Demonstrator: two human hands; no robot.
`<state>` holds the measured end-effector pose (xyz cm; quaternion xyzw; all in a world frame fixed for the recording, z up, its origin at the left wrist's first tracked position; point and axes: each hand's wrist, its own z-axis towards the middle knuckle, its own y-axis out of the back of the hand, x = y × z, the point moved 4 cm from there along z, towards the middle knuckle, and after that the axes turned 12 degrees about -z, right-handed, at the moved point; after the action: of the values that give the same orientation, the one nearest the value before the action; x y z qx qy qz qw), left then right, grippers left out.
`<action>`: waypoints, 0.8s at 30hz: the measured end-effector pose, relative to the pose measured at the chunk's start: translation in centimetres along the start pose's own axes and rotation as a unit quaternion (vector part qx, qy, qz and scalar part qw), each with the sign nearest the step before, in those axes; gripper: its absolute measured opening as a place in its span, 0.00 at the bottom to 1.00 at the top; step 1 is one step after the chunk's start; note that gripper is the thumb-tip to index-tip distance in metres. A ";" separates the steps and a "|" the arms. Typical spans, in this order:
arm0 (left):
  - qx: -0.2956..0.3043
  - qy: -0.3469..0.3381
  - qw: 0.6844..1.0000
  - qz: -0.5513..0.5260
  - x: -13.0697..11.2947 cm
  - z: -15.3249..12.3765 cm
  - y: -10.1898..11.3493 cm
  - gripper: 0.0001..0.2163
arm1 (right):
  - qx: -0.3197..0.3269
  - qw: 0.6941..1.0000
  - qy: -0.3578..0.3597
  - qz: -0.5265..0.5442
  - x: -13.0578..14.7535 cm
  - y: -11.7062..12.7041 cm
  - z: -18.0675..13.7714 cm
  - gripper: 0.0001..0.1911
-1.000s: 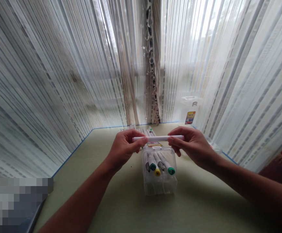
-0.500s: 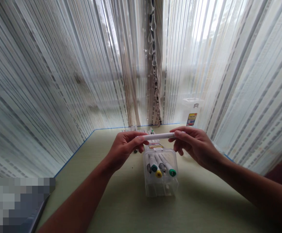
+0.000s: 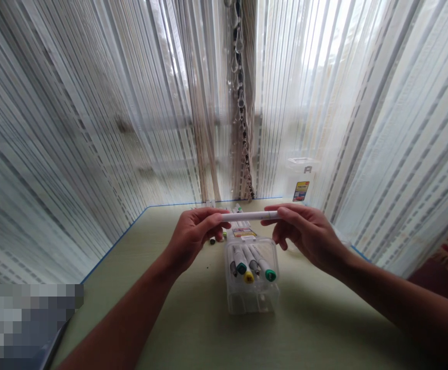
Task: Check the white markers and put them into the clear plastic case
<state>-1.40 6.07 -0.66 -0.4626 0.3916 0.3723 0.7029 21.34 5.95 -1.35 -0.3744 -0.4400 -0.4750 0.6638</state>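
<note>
My left hand (image 3: 195, 236) and my right hand (image 3: 304, 231) each pinch one end of a white marker (image 3: 245, 216), held level above the table. Directly below it lies a clear plastic case (image 3: 251, 298) with several markers inside, their teal, yellow and green caps (image 3: 249, 272) facing me. More loose markers (image 3: 235, 209) lie on the table behind the case, partly hidden by my hands.
The pale green table (image 3: 177, 318) has a blue edge strip and is walled in by striped sheer curtains. A clear lidded container (image 3: 303, 177) with a yellow label stands at the back right. A dark object (image 3: 54, 344) lies at the lower left.
My hands drew slightly closer together along the marker, so less of it shows between the fingers. The view shifted a little; the case stayed put.
</note>
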 end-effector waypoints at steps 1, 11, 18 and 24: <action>-0.005 -0.003 1.000 0.022 0.1 0.0 0.0 0.10 | 0.001 1.000 0.003 -0.017 -0.1 0.0 0.0 0.13; -0.022 -0.006 0.994 0.111 0.1 -0.3 -0.3 0.12 | 0.007 0.995 0.010 -0.103 -0.5 -0.4 -0.1 0.13; 0.008 0.002 0.993 0.115 0.0 -0.2 0.1 0.11 | 0.010 0.997 0.006 -0.076 -0.7 0.3 0.2 0.12; 0.035 0.022 0.998 0.054 0.1 -0.2 0.1 0.10 | -0.003 0.999 -0.006 -0.047 -0.2 0.1 0.2 0.11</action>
<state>-1.48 5.89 -0.84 -0.4238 0.4438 0.3856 0.6890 21.37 6.18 -1.45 -0.3585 -0.4592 -0.5049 0.6370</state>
